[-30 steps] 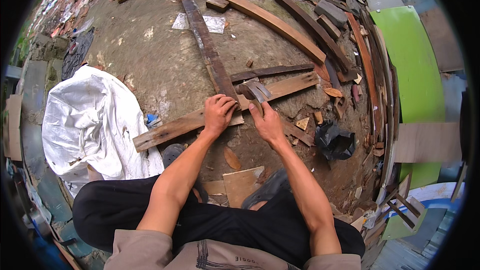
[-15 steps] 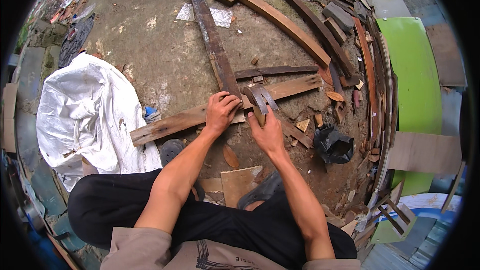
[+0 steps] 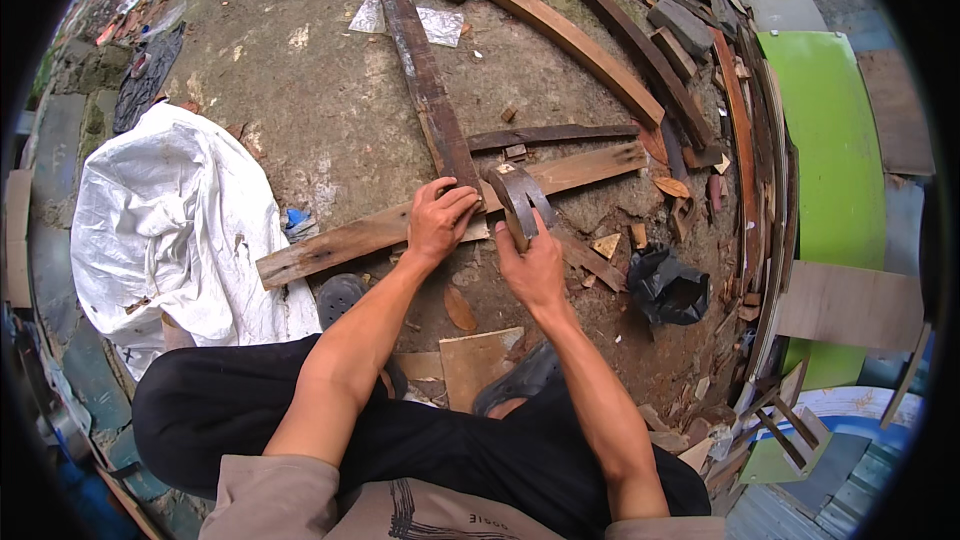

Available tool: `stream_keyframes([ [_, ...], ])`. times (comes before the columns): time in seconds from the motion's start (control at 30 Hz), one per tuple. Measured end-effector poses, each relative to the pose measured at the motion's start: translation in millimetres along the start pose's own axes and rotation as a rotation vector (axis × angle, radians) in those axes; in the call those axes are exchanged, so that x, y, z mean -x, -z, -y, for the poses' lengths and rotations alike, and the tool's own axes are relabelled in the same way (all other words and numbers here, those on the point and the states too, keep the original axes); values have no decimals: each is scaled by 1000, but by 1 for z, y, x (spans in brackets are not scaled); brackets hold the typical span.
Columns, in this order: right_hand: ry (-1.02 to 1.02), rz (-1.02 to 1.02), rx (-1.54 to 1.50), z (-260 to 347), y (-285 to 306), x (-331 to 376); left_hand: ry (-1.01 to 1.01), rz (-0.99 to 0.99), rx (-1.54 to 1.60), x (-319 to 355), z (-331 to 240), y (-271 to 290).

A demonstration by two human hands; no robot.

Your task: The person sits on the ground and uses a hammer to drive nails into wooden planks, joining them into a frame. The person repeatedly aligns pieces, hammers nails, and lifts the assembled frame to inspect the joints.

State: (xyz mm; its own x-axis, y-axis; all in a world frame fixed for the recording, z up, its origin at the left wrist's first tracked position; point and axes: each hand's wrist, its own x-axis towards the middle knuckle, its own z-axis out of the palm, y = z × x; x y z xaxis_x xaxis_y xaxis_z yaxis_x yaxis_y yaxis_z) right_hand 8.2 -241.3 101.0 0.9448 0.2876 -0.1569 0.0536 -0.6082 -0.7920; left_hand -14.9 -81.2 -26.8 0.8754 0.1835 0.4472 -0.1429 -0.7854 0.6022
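Observation:
My right hand (image 3: pixel 533 265) is wrapped round the short visible grip of a claw hammer (image 3: pixel 512 197). The hammer's dark metal head sits just right of my left hand (image 3: pixel 440 223), with its claw toward me. My left fingers are pressed together at the near end of a long dark plank (image 3: pixel 425 90); whatever lies between the fingertips is too small to make out. That plank's end rests on a paler wooden board (image 3: pixel 350 243), which runs crosswise under my left hand and behind the hammer.
A white sack (image 3: pixel 180 230) lies on the left. Several timber pieces, including a brown beam (image 3: pixel 565 35), are scattered at the far right. A black plastic bag (image 3: pixel 670 290) lies right of my right hand. Green panels (image 3: pixel 830 160) line the right side. Wood scraps litter the dirt.
The hammer head has turned slightly and shifted a little left, closer to the left fingers. My left hand stays at the plank's end. The whole view has shifted slightly.

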Motion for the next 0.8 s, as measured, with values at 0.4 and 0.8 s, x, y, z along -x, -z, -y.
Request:
stream_keyframes([
  [0.4, -5, 28, 13, -6, -3, -1, 12, 3, -5, 1, 0, 0],
  [0.8, -63, 90, 55, 3, -5, 6, 12, 4, 10, 1, 1, 0],
])
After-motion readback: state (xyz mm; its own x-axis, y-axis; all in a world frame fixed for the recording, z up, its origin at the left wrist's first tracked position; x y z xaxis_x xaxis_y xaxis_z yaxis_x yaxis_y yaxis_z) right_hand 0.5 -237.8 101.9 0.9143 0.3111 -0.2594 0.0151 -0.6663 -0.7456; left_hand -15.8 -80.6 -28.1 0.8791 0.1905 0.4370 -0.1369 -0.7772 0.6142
